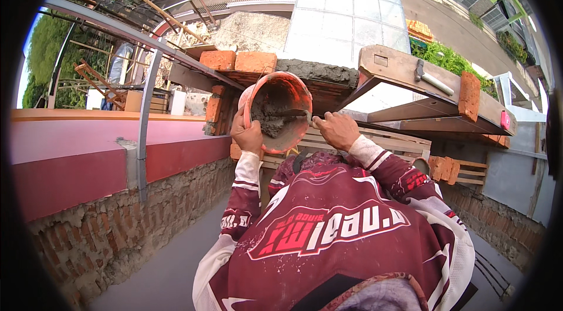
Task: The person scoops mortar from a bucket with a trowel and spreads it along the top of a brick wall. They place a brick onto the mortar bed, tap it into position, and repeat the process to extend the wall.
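Observation:
My left hand [247, 133] is closed on the near left rim of an orange bucket [304, 95], which is tipped so that its mouth faces me. Wet grey mortar [269, 116] lies inside along the bucket's lower left wall. In my right hand [337, 130] is the handle of a trowel [298, 113], its blade reaching into the bucket and partly in the mortar. Just beyond the bucket, a bed of fresh mortar [325, 72] tops the brick wall, beside two orange bricks [255, 62] at its left.
On the right, a wooden frame [404, 63] carries a hammer [433, 78], a brick [468, 96] and a small red object [505, 120]. A grey metal post [148, 111] rises at left. Past the wall, the ground drops to a glazed roof [350, 12] and a street.

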Demonstrator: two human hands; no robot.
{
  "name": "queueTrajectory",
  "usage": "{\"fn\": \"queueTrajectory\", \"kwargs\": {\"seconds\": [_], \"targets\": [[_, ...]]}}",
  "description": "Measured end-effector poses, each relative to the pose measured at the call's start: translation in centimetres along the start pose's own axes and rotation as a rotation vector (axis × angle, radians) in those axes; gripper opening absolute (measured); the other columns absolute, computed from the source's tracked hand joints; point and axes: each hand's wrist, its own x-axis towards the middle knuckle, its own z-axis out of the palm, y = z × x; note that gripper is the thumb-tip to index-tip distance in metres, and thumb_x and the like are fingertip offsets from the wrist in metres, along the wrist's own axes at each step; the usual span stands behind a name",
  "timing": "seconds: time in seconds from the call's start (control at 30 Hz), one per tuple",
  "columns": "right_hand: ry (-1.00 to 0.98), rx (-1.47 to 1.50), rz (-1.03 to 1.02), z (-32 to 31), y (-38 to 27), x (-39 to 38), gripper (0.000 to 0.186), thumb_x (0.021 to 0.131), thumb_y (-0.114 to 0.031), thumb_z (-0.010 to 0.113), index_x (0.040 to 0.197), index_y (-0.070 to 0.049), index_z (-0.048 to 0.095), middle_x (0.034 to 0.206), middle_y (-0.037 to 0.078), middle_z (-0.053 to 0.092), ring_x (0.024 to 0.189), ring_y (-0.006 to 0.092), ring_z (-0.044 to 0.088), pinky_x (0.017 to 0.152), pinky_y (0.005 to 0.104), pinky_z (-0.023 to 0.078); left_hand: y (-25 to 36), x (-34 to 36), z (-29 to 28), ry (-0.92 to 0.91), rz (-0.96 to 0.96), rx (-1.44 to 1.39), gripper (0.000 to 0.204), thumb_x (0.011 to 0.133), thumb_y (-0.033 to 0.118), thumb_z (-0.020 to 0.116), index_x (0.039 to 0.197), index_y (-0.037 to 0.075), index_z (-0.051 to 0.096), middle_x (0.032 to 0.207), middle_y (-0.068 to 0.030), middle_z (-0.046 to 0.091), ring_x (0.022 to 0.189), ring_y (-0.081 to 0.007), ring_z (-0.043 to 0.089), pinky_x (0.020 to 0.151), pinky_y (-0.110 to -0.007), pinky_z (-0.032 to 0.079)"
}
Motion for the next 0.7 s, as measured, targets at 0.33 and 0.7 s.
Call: {"fn": "queueTrajectory", "kwargs": {"seconds": [0.33,0.7], "targets": [[-0.292,0.631,-0.093,4.4,-1.8,2.5,0.031,0.093,-0.028,0.061,0.108,-0.002,0.068,0.079,0.016,0.069,0.064,0.0269,0.069,0.056,0.0384,0.054,-1.3,-0.6,3.3,-0.064,-0.001,0.027,0.007,0.070,-0.010,0.056,0.068,-0.006,0.052,0.124,-0.0195,0.068,0.106,-0.0273,0.068,0.089,-0.032,0.050],[-0.230,0.737,0.235,-0.5,5.7,6.2,0.038,0.093,-0.036,0.059,0.115,-0.008,0.071,0.086,0.013,0.070,0.071,0.0258,0.068,0.065,0.0371,0.054,-9.3,-7.4,-3.4,0.664,-0.794,-0.238,0.010,0.071,-0.008,0.055,0.075,0.001,0.051,0.078,-0.0027,0.056,0.063,-0.0123,0.052,0.058,-0.031,0.045]]}}
